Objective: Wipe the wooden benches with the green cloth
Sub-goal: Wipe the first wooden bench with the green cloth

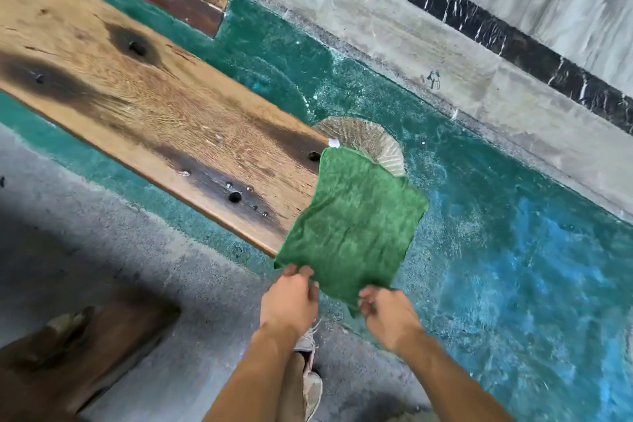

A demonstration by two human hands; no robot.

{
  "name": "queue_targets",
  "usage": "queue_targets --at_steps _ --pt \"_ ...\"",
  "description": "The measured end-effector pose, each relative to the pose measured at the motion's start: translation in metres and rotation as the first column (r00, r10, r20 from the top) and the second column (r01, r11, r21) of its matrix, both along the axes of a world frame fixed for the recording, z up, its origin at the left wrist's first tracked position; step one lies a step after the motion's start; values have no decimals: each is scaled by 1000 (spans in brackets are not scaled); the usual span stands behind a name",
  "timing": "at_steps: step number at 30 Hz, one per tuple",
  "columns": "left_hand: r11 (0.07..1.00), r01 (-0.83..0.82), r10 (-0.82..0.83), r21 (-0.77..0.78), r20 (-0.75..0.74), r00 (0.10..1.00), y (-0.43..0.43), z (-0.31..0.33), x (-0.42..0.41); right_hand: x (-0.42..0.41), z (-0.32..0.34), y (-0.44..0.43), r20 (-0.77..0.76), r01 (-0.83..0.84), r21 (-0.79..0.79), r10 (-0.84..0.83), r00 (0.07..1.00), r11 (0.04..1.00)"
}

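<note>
Holding a square green terry cloth (pixel 352 219) spread in the air, both hands pinching its near edge: left hand (pixel 291 298) fingers (pixel 301 272) closed on one corner, right hand (pixel 388 313) fingers (pixel 368 298) closed on the other. Hanging beyond the fingers, overlapping the end of the long scorched wooden plank counter (pixel 154 106), above the teal-painted floor (pixel 496 250).

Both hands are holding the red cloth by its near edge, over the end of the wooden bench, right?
Not quite: the cloth is green, not red. The head view shows the left hand and right hand pinching its near edge over the bench end.
</note>
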State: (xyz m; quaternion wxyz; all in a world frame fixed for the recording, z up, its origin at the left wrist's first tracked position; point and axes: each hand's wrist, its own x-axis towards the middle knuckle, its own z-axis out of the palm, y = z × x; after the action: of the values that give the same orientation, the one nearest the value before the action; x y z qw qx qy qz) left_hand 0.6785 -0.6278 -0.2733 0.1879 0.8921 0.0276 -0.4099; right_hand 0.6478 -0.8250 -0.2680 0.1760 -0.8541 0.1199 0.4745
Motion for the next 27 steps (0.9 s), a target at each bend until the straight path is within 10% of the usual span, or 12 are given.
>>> queue_targets --at_steps 7,17,27 --pt "931 -355 363 -82 126 923 0 -35 57 125 -25 11 85 -115 -34 118 989 993" --pt "886 -462 463 -21 51 885 -8 -48 73 234 -34 34 322 -496 16 465 825 868" --pt "634 -748 718 199 208 664 -66 -59 76 313 -69 81 240 -947 15 918 315 321"
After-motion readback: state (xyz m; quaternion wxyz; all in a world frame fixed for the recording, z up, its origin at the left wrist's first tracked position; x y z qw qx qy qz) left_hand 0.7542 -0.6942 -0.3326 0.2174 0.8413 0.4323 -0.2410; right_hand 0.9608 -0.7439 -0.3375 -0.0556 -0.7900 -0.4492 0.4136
